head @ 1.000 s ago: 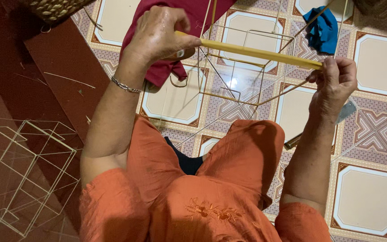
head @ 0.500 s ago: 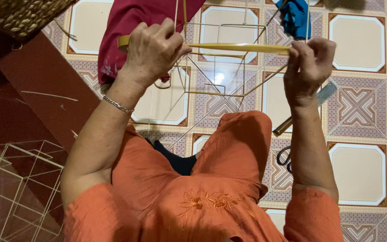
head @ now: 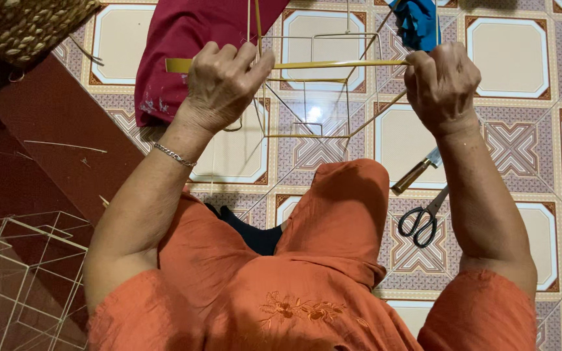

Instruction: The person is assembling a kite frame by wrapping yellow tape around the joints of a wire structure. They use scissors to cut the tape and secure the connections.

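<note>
Patterned tile floor (head: 528, 149), cream squares with brown and grey borders, fills the far and right of the view. A dark red-brown board (head: 53, 123) lies at left. Over it, in the far left corner, sits the edge of a woven basket (head: 27, 26). Near left: a finished frame of pale sticks (head: 14, 273), open cubes, close to the person's left side. Bare tile between the knee and the right edge is broken only by tools.

A maroon cloth (head: 183, 45) is spread on the floor far centre-left. A blue cloth scrap (head: 421, 23) shows at the far edge, just beside the right hand.

Orange clothing fills the near centre, one knee raised.

A thin stick frame (head: 313, 97), a wiry open box of pale strips, is held up over the floor between both hands. A flat yellow strip (head: 333, 64) runs level across its top, hand to hand.

Left hand (head: 226, 84): fingers curled tight round the strip's left part and an upright stick. Right hand (head: 440, 84): clenched on the strip's right end.

On the floor at right, a knife (head: 417, 172) with a brown handle, and just nearer, black-handled scissors (head: 421, 221); both partly behind the right forearm.
</note>
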